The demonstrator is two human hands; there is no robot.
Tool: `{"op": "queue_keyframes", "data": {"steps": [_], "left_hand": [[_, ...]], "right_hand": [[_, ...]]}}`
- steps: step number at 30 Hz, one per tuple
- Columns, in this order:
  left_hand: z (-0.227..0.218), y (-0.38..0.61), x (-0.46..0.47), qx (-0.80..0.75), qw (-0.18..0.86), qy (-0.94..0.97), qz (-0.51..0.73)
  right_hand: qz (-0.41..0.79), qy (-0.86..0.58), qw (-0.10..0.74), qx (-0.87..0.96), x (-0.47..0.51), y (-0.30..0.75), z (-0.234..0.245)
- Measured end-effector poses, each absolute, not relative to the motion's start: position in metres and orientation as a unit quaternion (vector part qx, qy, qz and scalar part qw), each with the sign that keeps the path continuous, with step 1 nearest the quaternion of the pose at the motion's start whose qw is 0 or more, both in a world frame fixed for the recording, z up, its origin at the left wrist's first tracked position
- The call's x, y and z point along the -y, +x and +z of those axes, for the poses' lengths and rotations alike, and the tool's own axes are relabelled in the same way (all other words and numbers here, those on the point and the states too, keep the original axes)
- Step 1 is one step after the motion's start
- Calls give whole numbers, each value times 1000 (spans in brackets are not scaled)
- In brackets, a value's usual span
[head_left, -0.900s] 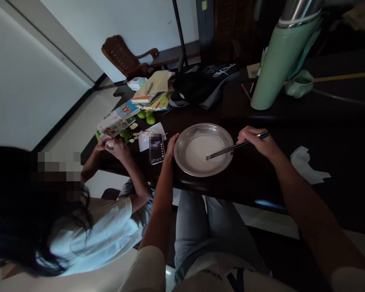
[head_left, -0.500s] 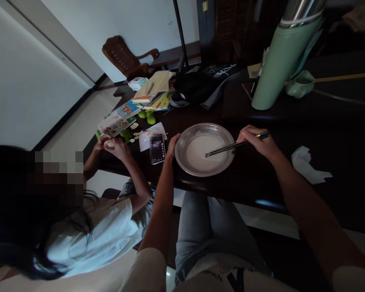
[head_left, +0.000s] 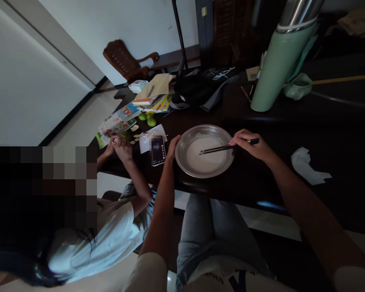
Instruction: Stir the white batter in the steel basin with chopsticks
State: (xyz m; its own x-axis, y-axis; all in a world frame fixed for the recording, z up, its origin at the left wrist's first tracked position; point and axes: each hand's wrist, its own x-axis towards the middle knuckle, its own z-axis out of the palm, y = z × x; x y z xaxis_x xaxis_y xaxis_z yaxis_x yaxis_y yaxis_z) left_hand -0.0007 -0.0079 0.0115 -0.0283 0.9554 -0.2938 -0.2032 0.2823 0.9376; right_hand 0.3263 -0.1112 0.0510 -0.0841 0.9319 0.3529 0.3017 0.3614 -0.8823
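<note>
A round metal bowl with whitish liquid in it stands on the dark table in front of me. My left hand grips the bowl's left rim, most of its fingers hidden against the outer wall. Dark chopsticks are held in my right hand, which is closed around them at the bowl's right rim. Their tips reach into the liquid left of the bowl's middle. Just left of my left hand lies a phone with its screen lit, partly over a white paper with small scraps.
At the left, another person's hands hold a small pale thing. Several green fruits, books and a black bag lie farther back. A tall green thermos stands near a small green cup; crumpled tissue lies right.
My right hand has shifted slightly left, and the chopstick tips have moved left and a little up within the bowl. My left hand stays on the rim. The other person's hands have moved slightly.
</note>
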Motion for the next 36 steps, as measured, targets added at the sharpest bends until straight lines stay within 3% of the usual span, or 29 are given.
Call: {"op": "queue_keyframes", "data": {"steps": [4, 10, 15, 21, 27, 33, 36], "left_hand": [[15, 2, 9, -525, 604, 349, 488], [17, 1, 12, -529, 606, 353, 478], [17, 1, 13, -535, 594, 353, 486], [18, 2, 13, -538, 601, 348, 477], [16, -1, 13, -528, 609, 350, 477], [17, -1, 14, -527, 615, 343, 475], [17, 0, 15, -519, 622, 341, 478]], "right_hand": [[293, -487, 533, 627, 112, 336, 57], [324, -450, 484, 677, 113, 325, 53], [284, -482, 540, 630, 110, 335, 52], [344, -454, 486, 663, 113, 325, 51], [304, -487, 529, 625, 111, 336, 55], [337, -461, 480, 666, 115, 322, 54], [316, -472, 501, 653, 114, 325, 54]]}}
